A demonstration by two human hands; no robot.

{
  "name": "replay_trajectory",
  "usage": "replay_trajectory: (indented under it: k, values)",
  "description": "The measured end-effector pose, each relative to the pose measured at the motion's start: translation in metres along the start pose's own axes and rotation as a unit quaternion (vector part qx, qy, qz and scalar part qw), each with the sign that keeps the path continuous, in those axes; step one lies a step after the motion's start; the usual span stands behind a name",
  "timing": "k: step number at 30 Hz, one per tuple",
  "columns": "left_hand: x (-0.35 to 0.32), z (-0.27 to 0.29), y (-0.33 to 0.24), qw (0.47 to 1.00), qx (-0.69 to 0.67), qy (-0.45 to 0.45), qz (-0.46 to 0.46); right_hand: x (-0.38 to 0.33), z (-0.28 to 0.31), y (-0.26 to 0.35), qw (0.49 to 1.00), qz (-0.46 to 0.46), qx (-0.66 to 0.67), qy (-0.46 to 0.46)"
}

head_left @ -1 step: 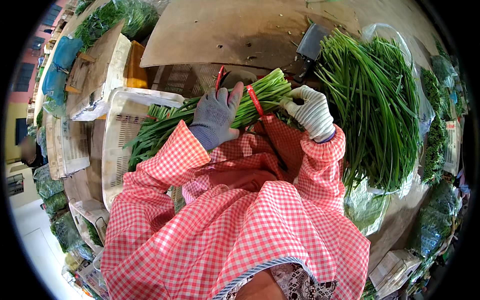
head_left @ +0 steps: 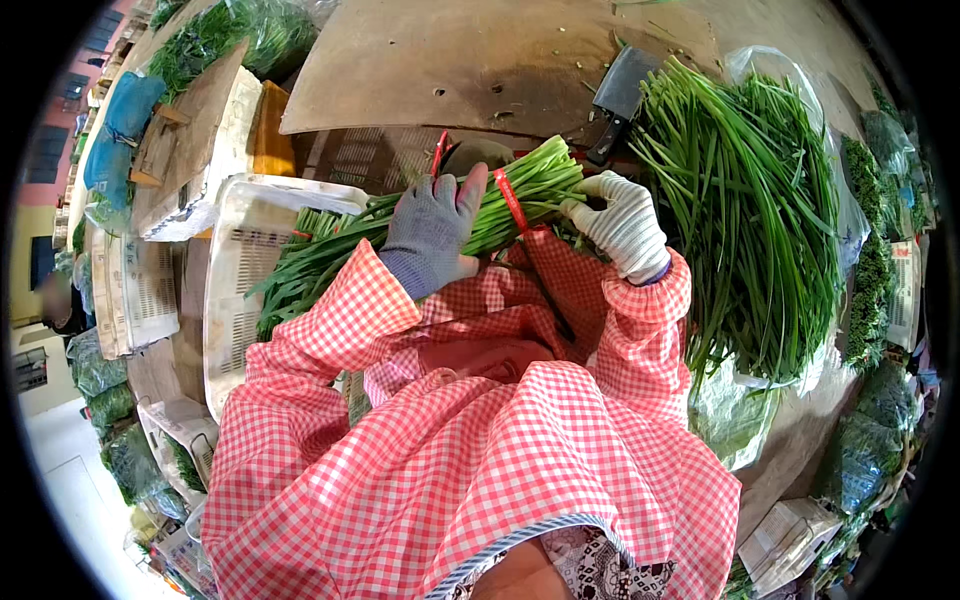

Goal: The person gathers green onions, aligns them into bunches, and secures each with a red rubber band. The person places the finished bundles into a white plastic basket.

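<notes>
1. Nearest are the red-checked sleeves, running up from the lower edge to both gloved hands
2. The left hand, in a grey glove, is closed over the bundle of long green chives, fingers curled across its middle
3. The right hand, in a white knit glove, holds the bundle's cut end, fingers bent around the stalks beside the red band
4. The bundle lies slantwise across the person's front, its leafy end over the white crate, its stalk end toward the cleaver
5. It looks light but floppy; the leaves would bruise and slide apart, so the banded stalk end and the middle are the firm places to hold
6. Farther right a loose heap of chives lies on clear plastic; the wooden board sits beyond
</notes>
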State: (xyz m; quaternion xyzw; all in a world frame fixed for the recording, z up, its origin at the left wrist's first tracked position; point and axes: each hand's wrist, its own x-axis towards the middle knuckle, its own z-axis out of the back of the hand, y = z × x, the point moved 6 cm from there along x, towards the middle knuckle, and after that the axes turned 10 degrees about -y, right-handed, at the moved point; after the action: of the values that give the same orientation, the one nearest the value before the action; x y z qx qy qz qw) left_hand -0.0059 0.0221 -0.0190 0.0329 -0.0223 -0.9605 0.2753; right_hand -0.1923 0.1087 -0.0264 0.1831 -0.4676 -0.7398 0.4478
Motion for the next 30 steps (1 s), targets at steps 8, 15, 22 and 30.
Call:
replay_trajectory:
  k: [8, 15, 22, 30]
  values:
    - [-0.001, 0.001, -0.001, 1.000, 0.019, -0.006, -0.002, 0.007, -0.006, 0.003, 0.997, 0.058, -0.046, 0.003]
    - [-0.001, 0.005, -0.001, 0.999, -0.024, -0.035, -0.003, 0.009, -0.013, -0.001, 0.992, 0.060, 0.082, -0.078]
    - [0.001, 0.004, -0.001, 0.999, -0.025, -0.031, -0.014, 0.011, -0.011, -0.003, 0.998, -0.012, 0.061, -0.032]
    - [0.002, 0.004, -0.001, 0.998, -0.016, -0.050, -0.028, 0.015, 0.004, 0.002, 0.996, 0.083, -0.001, -0.016]
